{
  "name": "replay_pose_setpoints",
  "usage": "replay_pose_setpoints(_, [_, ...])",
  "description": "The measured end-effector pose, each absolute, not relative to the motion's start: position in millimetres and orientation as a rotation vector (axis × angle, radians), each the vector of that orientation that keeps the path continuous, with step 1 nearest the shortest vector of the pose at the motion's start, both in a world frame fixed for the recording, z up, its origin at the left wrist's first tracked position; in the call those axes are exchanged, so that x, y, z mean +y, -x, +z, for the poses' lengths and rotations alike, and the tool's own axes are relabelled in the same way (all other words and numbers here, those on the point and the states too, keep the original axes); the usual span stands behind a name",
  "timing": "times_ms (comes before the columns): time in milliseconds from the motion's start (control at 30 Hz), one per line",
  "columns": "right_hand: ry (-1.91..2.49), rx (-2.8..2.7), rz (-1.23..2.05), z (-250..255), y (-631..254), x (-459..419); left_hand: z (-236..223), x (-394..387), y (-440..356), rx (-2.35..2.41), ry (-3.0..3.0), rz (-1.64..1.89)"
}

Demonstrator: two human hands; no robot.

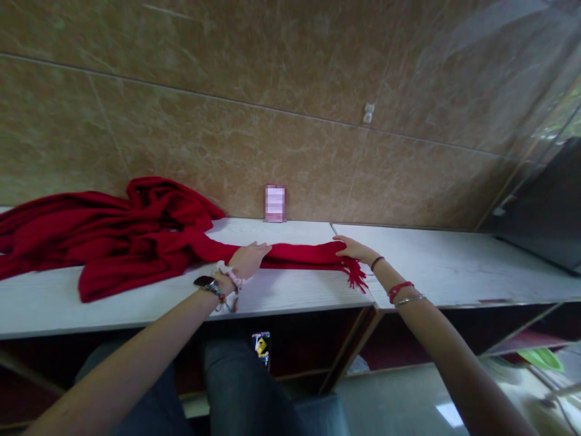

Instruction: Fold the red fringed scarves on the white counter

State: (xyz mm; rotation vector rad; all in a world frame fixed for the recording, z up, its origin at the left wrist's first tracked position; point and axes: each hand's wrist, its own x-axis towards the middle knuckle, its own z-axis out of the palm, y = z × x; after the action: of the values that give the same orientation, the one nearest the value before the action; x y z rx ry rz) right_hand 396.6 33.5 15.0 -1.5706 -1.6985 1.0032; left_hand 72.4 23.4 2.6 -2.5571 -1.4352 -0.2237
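Brown marbled panels are lining the wall (227,139) behind a long white wood-grain counter (295,293), with dark open compartments showing below its front edge. On the left, a red cloth with a fringe, much like a scarf (149,233), is lying along the counter in a loose, crumpled heap, its far side reaching the wall and its left end running out of view. From the heap a narrow band of it is stretching rightward along the counter. Left hand (247,260) is resting palm down across this band, its fingers extended and close together, lying over the cloth rather than gripping it. A dark-faced watch (206,282) and a pale scrunchie (226,270) are circling that wrist. Below, trousered legs (238,378) are showing before the compartments, and a dark packet (261,348) with a yellow patch is showing beside them. Behind the band, a small pinkish rectangle (275,204), its face blurred, is standing against the wall. Farther right, the right hand (356,249) is touching the band's end, fingers curving over it; whether they are pinching the cloth I cannot tell. Red fringe (356,277) is spilling below that hand. A red bracelet (400,290) and a silvery bangle (410,300) are circling its forearm. At the far right, a dark box-like object (544,206) is standing on the counter, and something bright green (542,358) is showing lower down.
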Motion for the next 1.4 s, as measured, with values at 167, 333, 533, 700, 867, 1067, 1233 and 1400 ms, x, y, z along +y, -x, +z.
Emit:
replay_pose_setpoints(167, [1.676,-1.847,0.654,2,-396,34,-14,22,-69,-1.579,2.522,-0.047])
replay_pose_setpoints(333, [1.62,-1.974,0.56,8,-391,34,4,18,-61,-1.599,2.387,-0.195])
replay_pose_setpoints(533, [1.758,-2.072,0.438,2,-382,34,-3,17,-61,-1.571,2.425,-0.025])
replay_pose_setpoints(700, [1.74,-2.052,0.381,9,-389,38,-8,18,-65,-1.566,2.381,-0.104])
replay_pose_setpoints(867, [1.755,-2.045,0.438,6,-389,39,-4,22,-68,-1.617,2.425,-0.058])
replay_pose_setpoints(1067, [1.762,-2.075,0.394,-1,-385,41,5,15,-74,-1.612,2.391,-0.047])
replay_pose_setpoints(1233, [1.834,-2.131,0.329,6,-382,40,15,7,-94,-1.851,2.389,0.15])
replay_pose_setpoints(1400, [1.941,-2.213,0.178,16,-386,41,17,17,-143,-1.643,2.594,-0.153])
